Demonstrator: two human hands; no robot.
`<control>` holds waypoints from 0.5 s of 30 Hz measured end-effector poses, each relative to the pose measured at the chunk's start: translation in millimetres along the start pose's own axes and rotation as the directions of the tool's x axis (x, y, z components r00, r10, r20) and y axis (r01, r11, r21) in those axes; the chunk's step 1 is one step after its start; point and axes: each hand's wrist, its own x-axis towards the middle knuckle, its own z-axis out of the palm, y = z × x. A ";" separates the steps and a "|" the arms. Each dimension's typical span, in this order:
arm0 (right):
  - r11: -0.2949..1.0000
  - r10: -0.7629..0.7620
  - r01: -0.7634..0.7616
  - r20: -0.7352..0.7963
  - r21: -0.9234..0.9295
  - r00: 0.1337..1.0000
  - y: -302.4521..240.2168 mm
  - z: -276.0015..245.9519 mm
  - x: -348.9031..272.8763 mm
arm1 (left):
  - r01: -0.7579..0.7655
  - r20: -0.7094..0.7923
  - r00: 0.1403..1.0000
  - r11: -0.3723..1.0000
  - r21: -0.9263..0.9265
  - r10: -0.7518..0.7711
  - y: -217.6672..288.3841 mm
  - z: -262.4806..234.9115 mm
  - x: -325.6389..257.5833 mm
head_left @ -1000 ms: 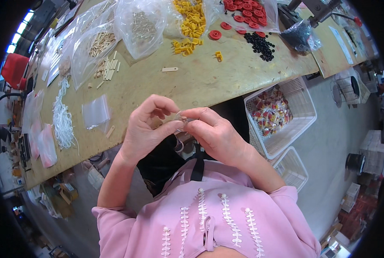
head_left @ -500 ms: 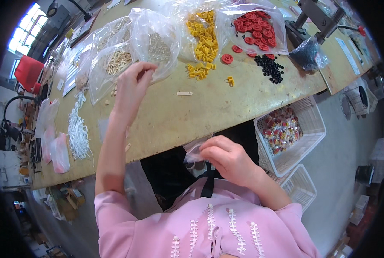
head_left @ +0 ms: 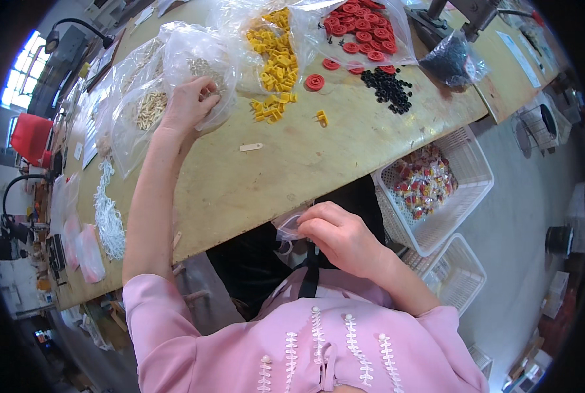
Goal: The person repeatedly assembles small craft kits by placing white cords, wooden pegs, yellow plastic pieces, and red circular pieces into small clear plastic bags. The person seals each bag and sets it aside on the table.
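Observation:
My left hand point(head_left: 189, 105) reaches over the table to the mouth of a clear plastic bag point(head_left: 191, 42) of small pale, see-through pieces. Its thumb and fingers are drawn together in a pinch; whatever lies between them is too small to make out. Just left of that hand, another bag holds pale wooden pegs point(head_left: 151, 110). Near my lap, at the table's edge, my right hand point(head_left: 341, 236) pinches a small clear plastic bag point(head_left: 288, 227) with some white string in it. A flat pale wooden strip point(head_left: 251, 147) lies on the table between the hands.
Yellow plastic parts point(head_left: 277, 59), red discs point(head_left: 364, 29) and black rings point(head_left: 389, 88) lie in piles at the back. White cords point(head_left: 109, 209) hang at the left. A white basket point(head_left: 479, 164) of small packets stands below right. A hand press point(head_left: 430, 19) is back right.
My left hand has lowered onto the bag of pale pieces, fingers at its mouth. My right hand stays near the lap with the small bag. The whole view has shifted slightly.

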 end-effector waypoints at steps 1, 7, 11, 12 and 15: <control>1.000 0.001 -0.001 -0.001 0.000 1.000 0.5 -0.3 0.2 | 0.002 0.018 1.000 1.000 0.001 -0.002 1.2 -0.7 -0.6; 0.999 -0.025 0.022 -0.049 -0.047 0.998 -3.4 -5.2 3.1 | 0.152 -0.172 0.966 0.961 -0.232 -0.194 2.1 2.7 -24.6; 0.995 -0.002 -0.007 -0.090 -0.099 0.996 -2.1 -11.7 0.4 | 0.028 -0.059 0.995 0.827 -0.561 -0.074 84.9 -9.6 -80.1; 0.996 0.002 -0.007 -0.064 -0.083 0.998 -3.4 -13.6 1.7 | 0.003 -0.011 1.000 0.806 -0.592 -0.012 114.7 -13.8 -103.6; 0.996 -0.019 0.015 -0.049 -0.091 0.999 -13.3 -12.5 7.5 | -0.199 0.072 0.964 0.875 -0.441 0.255 165.6 -28.1 -151.6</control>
